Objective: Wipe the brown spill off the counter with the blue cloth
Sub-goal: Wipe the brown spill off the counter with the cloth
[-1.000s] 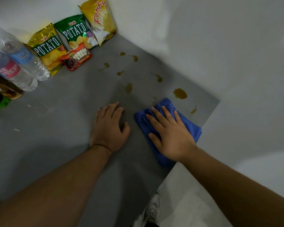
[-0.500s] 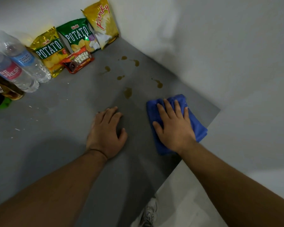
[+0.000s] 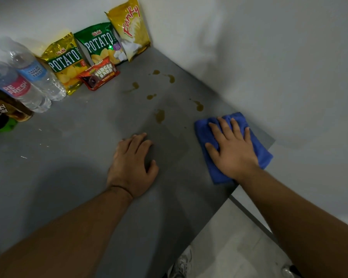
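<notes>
We have the blue cloth (image 3: 257, 145) folded into a thick pad at the right end of the grey counter (image 3: 72, 157), close to the wall and the counter's corner, one edge just reaching the rim. Our right hand (image 3: 231, 149) lies flat on top of it, fingers (image 3: 222, 127) spread and extended, palm pressing down; nothing is pinched. Our left hand (image 3: 133, 167) rests palm-down on bare counter beside it, fingers loosely together, bracing us.

The brown spill (image 3: 160, 115) is a scatter of separate drops and small puddles beyond the cloth, toward the back corner; the nearest blot (image 3: 199, 106) sits just past the cloth's far edge.

We judge the cloth soft, light and limp, likely microfibre: it will bunch or unfold if dragged by a corner, so a flat palm over the middle of the fold is the sensible hold, with pressure spread through the fingers. The liquid looks thin and may smear rather than lift. The farthest drops lie near the Funky snack bag (image 3: 129, 33) and the fudgee bar packet (image 3: 100, 76), which are light and easily knocked.
</notes>
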A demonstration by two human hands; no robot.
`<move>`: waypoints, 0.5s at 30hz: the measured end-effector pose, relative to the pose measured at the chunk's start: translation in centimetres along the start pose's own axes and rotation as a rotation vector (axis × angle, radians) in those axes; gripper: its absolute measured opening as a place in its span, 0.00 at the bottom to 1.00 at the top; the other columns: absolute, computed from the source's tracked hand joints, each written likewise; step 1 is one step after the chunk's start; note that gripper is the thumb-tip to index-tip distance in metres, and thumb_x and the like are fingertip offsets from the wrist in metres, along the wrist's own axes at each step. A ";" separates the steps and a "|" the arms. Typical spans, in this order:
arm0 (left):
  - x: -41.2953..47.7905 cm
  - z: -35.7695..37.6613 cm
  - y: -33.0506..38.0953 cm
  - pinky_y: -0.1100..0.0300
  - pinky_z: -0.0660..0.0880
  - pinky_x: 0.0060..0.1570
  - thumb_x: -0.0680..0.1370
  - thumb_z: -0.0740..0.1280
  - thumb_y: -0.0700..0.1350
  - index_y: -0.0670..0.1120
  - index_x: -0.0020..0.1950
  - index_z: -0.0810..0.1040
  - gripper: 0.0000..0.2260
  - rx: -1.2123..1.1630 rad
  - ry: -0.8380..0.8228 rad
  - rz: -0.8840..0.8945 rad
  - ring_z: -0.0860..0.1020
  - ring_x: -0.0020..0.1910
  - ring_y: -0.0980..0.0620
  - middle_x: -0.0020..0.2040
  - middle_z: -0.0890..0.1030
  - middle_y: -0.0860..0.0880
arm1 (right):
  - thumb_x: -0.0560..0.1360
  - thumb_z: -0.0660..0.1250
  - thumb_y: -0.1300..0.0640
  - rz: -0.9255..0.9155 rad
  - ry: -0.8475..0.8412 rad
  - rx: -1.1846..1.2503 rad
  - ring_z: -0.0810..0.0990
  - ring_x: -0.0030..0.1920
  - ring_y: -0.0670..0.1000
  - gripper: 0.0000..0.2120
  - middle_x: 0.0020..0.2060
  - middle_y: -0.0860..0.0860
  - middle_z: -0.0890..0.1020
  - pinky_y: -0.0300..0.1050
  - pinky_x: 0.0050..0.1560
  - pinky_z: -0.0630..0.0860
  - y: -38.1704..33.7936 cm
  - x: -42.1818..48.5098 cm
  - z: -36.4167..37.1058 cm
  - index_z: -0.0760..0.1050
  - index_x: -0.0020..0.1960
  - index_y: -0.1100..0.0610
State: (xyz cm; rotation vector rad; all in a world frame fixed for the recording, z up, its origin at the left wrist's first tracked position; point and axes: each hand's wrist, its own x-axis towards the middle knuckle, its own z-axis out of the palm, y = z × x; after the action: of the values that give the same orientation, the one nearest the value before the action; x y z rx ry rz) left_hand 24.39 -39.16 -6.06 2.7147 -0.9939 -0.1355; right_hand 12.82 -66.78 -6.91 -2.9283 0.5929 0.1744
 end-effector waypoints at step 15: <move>0.0 0.4 0.0 0.37 0.68 0.71 0.73 0.67 0.52 0.42 0.67 0.78 0.24 0.020 0.070 0.014 0.74 0.69 0.36 0.73 0.75 0.42 | 0.80 0.42 0.30 -0.066 -0.060 -0.020 0.41 0.84 0.52 0.34 0.84 0.44 0.49 0.63 0.81 0.41 3.6 -1.3 0.2 0.46 0.84 0.39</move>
State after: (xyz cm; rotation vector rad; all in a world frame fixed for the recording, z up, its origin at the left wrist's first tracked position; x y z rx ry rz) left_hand 24.29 -39.26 -6.46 2.7095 -0.9996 -0.0277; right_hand 10.20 -69.51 -7.35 -2.9447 0.4881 0.2611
